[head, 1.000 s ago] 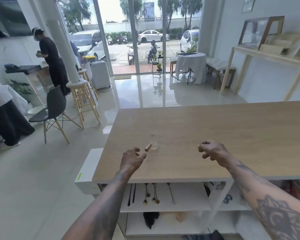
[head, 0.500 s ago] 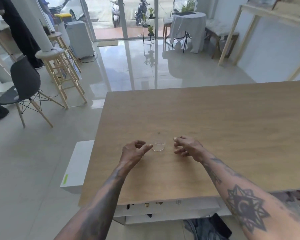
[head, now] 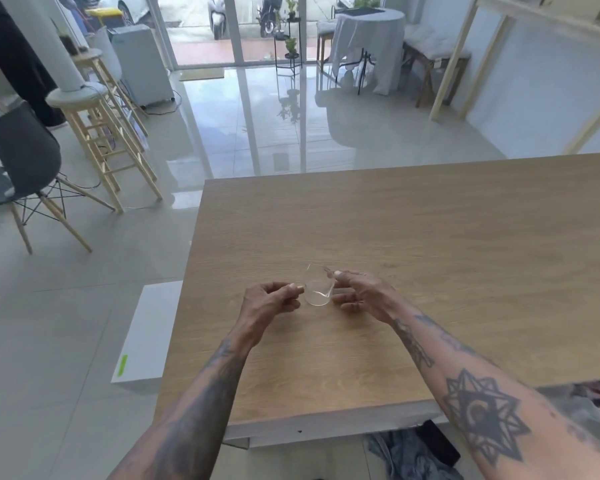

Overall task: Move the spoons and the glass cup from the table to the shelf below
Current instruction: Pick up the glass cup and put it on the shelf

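Head view, single frame. I noted the glass cup standing on the wooden table, toward the near-left part of the top, between the two hands. It was clear and hard to read against the wood grain: the round base showed nearest me and the rim flared above it, so I logged its long axis as roughly upright, mouth up. A pointed lip on the rim appeared to face the far-left side of the table; I could not tell this with certainty through the glass and the blur.

The left hand sat at the cup's left side, fingers curled in narrow, thumb and forefinger pinched on a small light-brown stub that looked like the cup's handle, pointing to the left of the body. Whether that stub was fixed to the cup I could not tell.

The right hand came in from the right, half closed, its fingertips at the rim on the right side and the lower fingers curled close to the cup wall. Contact with the rim seemed made; a full grasp did not show.

No spoons showed on the table top. Under the near edge, the shelf was almost wholly hidden by the overhang. A dark chair and a wooden stool stood on the tiled floor, well apart to the left.
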The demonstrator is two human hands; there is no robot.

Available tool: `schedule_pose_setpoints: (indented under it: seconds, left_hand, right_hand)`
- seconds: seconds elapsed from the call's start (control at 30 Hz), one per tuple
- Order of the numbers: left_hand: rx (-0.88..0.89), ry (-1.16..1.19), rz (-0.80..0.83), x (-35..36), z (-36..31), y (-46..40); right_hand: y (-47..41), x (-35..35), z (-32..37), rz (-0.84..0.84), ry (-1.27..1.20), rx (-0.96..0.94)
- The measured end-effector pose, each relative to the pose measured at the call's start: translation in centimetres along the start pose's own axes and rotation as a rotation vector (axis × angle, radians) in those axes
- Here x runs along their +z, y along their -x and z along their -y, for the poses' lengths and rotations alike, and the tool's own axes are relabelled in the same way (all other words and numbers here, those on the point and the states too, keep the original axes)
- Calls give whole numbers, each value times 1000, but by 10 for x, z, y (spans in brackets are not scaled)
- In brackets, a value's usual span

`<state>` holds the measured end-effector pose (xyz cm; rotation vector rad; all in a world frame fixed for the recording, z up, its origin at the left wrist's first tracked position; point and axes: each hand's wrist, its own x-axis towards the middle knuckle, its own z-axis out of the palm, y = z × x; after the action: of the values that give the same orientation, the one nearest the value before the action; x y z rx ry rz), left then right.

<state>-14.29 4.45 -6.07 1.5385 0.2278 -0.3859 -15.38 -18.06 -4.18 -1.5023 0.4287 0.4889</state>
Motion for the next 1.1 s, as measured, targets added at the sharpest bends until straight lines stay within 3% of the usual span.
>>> schedule_pose_setpoints:
  seconds: [0.3, 0.6, 0.87, 1.1]
  left_hand:
    - [108, 39, 13, 21, -35, 47]
    - [239, 62, 25, 52, -50, 161]
    - [166, 100, 51, 96, 6, 244]
    - [48, 58, 69, 110, 81, 273]
  right_hand:
    - [56, -14, 16, -52, 37, -125]
    - [176, -29, 13, 2, 45, -280]
    - [258, -57, -67, -16, -10, -256]
    - [268, -63, -149, -78, -49, -115]
